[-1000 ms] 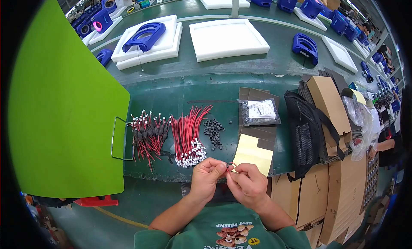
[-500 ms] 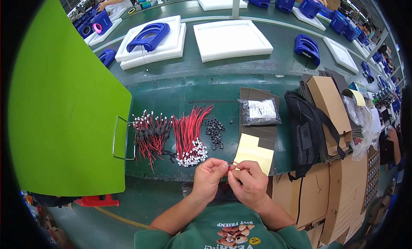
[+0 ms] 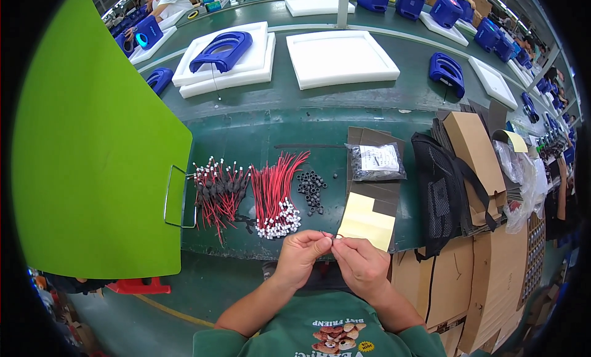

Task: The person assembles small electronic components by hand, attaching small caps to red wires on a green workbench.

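My left hand [image 3: 301, 253] and my right hand [image 3: 363, 264] meet over the table's near edge, fingertips pinched together. Between them is a thin wire lead [image 3: 339, 236] with a small dark part, mostly covered by my fingers. Beyond my left hand lies a fanned bundle of red wires [image 3: 278, 183] with white connectors [image 3: 280, 220] at the near end. Left of it is a heap of red wire leads with black lumps [image 3: 223, 192] at their middles. Small black ring-shaped caps [image 3: 311, 189] are scattered to the right of the bundle.
A clear bag of dark parts [image 3: 377, 162] and yellow paper [image 3: 366, 221] lie on dark cardboard. Right stand a black mesh backpack [image 3: 440, 191] and cartons [image 3: 474, 154]. A green panel [image 3: 104, 148] borders the left. Blue housings [image 3: 223, 51] and white foam trays [image 3: 341, 58] line the far bench.
My fingertips have drawn closer together around the wire lead, and the red loop of wire shows less. The view has shifted slightly. The ring light on a far blue housing turned from pink to light blue.
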Demonstrator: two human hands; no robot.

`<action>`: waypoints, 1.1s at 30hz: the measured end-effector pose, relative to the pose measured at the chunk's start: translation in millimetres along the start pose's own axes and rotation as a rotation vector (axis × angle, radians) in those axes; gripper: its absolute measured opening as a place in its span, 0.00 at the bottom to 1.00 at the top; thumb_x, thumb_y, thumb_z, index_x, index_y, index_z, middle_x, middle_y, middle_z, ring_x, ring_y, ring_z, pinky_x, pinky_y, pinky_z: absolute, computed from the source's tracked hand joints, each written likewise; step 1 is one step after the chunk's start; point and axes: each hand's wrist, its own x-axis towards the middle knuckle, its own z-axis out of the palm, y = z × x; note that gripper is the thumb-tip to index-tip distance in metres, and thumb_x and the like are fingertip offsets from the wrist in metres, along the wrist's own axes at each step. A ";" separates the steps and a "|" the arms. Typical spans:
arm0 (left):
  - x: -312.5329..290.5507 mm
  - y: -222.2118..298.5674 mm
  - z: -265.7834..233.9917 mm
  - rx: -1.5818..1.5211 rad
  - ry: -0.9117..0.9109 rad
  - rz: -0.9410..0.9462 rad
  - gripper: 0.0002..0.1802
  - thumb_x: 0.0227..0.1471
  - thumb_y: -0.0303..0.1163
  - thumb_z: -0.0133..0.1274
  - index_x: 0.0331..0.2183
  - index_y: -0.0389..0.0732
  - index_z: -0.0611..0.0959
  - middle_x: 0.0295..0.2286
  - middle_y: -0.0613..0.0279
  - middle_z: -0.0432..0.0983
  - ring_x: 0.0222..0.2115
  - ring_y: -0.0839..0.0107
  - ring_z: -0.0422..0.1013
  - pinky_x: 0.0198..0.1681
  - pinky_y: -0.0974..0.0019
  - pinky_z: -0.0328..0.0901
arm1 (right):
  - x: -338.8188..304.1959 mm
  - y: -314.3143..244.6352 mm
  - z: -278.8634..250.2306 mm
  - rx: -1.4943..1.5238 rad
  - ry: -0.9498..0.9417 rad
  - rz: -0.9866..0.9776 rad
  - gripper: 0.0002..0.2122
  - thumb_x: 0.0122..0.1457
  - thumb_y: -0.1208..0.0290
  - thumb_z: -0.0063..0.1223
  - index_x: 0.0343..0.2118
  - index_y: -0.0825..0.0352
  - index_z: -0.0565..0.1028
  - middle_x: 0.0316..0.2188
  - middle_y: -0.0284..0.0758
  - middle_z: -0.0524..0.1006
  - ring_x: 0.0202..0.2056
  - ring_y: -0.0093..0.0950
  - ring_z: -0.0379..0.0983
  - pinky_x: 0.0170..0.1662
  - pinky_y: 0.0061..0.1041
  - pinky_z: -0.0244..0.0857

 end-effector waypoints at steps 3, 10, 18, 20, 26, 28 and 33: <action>0.2 3.5 2.8 -0.016 0.020 -0.035 0.05 0.48 0.25 0.49 0.30 0.37 0.78 0.30 0.57 0.75 0.32 0.69 0.72 0.38 0.66 0.67 | 3.4 1.2 -1.5 0.073 -0.028 0.025 0.09 0.40 0.80 0.58 0.28 0.68 0.76 0.25 0.34 0.74 0.24 0.25 0.73 0.26 0.18 0.68; -0.9 16.2 4.6 -0.111 -0.120 -0.113 0.07 0.48 0.24 0.49 0.32 0.33 0.78 0.30 0.55 0.75 0.30 0.72 0.72 0.35 0.72 0.67 | 6.5 9.0 -5.3 0.445 -0.078 0.168 0.11 0.39 0.78 0.61 0.30 0.68 0.75 0.25 0.34 0.75 0.24 0.24 0.74 0.27 0.19 0.68; 0.5 23.5 0.4 -0.029 -0.188 -0.136 0.08 0.49 0.24 0.49 0.33 0.32 0.78 0.29 0.55 0.75 0.31 0.73 0.72 0.36 0.73 0.67 | 8.1 10.3 -7.1 0.506 -0.179 0.230 0.15 0.39 0.77 0.62 0.33 0.70 0.74 0.24 0.35 0.74 0.23 0.22 0.73 0.26 0.17 0.68; -0.1 22.8 1.7 0.067 -0.140 -0.159 0.08 0.48 0.24 0.49 0.33 0.32 0.78 0.29 0.56 0.76 0.30 0.75 0.72 0.36 0.74 0.67 | 7.5 10.9 -6.1 0.488 -0.193 0.259 0.14 0.39 0.76 0.62 0.32 0.70 0.74 0.23 0.34 0.74 0.23 0.21 0.73 0.25 0.17 0.68; -0.2 23.0 0.0 0.213 -0.126 -0.100 0.09 0.48 0.25 0.50 0.32 0.32 0.78 0.27 0.58 0.76 0.28 0.76 0.71 0.34 0.76 0.66 | 3.4 8.6 -2.7 0.486 -0.204 0.343 0.13 0.40 0.76 0.62 0.31 0.70 0.74 0.22 0.33 0.72 0.19 0.18 0.70 0.21 0.14 0.64; -1.4 27.2 1.3 0.242 -0.142 -0.123 0.08 0.48 0.26 0.50 0.32 0.32 0.78 0.26 0.58 0.76 0.28 0.76 0.71 0.33 0.76 0.66 | 3.4 9.8 -4.1 0.546 -0.217 0.379 0.13 0.40 0.77 0.62 0.32 0.70 0.74 0.22 0.32 0.72 0.19 0.16 0.69 0.20 0.13 0.62; -4.6 30.5 7.7 0.273 -0.273 -0.162 0.09 0.48 0.26 0.51 0.32 0.32 0.78 0.25 0.59 0.75 0.26 0.77 0.71 0.31 0.76 0.66 | 0.9 26.8 2.2 0.979 -0.304 0.592 0.09 0.44 0.80 0.57 0.31 0.72 0.74 0.24 0.31 0.70 0.18 0.12 0.63 0.20 0.11 0.56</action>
